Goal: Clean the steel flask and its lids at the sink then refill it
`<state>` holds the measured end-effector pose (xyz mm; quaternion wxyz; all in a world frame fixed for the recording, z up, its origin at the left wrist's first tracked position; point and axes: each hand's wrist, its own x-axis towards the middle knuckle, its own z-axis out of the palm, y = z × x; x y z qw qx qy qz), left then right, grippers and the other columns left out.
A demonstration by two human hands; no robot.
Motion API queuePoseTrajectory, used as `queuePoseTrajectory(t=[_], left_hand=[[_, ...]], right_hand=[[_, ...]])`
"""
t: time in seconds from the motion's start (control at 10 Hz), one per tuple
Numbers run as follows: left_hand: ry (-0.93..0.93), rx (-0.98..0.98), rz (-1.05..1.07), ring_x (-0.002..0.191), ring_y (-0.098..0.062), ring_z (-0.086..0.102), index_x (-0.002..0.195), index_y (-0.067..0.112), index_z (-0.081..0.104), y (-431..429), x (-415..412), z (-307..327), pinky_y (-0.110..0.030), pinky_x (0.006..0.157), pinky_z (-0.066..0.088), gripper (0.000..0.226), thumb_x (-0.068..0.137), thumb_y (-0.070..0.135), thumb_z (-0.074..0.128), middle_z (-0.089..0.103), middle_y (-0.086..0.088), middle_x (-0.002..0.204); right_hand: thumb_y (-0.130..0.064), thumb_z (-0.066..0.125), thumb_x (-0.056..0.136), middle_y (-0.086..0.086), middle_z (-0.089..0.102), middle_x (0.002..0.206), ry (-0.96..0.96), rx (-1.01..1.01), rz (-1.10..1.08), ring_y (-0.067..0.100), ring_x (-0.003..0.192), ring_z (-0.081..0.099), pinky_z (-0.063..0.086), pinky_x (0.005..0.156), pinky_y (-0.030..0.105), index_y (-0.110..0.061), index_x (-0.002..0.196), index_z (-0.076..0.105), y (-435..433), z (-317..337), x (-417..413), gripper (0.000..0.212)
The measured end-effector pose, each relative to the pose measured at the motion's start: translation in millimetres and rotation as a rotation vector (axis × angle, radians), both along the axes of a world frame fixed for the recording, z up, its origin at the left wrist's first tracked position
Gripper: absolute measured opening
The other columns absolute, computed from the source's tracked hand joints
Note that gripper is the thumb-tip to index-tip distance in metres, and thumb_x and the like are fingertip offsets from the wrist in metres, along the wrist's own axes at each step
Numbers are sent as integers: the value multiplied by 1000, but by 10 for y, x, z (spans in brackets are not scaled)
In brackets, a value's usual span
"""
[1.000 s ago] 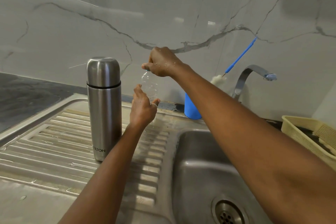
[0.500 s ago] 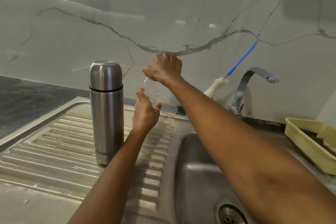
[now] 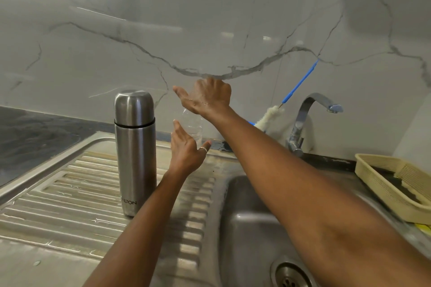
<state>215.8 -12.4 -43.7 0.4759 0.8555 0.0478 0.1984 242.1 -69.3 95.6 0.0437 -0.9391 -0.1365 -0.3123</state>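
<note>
Far left, mid-frame: dark counter [image 3: 35, 132], then ribbed drainboard [image 3: 70, 193] w/ water beads on it. Left of centre, the steel flask [image 3: 135, 151] stands upright on the drainboard, outer lid [image 3: 134, 104] on, nobody touching it. Just right of it is the L hand [image 3: 186, 151]: released, fingers straight & spread, palm toward a clear plastic bottle [image 3: 193, 127] at centre. Touching it or just short, can't tell. R hand [image 3: 206, 97] sits over the bottle top, wet, thumb sticking out left, other fingers curled out of sight. Gripping the cap or not, can't tell. Further right: bottle brush [image 3: 300, 85] w/ blue handle leaning on the wall, tap [image 3: 312, 109] w/ no water running, sink basin [image 3: 251, 228] lower right, beige basket [image 3: 396, 184] at right edge.

Progress, as a guess: flask closed & parked, brush stood aside, tap dry, so washing is prob done. Hands at the bottle suggest the refill stage. Whether the flask is already full can't be read w/ the lid on. If not: uncap flask, pour, recap.
</note>
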Motion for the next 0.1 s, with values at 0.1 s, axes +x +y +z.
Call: queuePoseTrajectory(t=[0.1], left_hand=[[67, 74, 55, 155, -33, -18, 154, 1, -26, -48, -36, 33, -41, 124, -5, 120, 94, 44, 69, -23, -16, 167]], right_hand=[[-78, 25, 95, 3, 52, 69, 19, 59, 3, 22, 74, 55, 33, 61, 31, -14, 69, 58, -60, 117, -106, 76]])
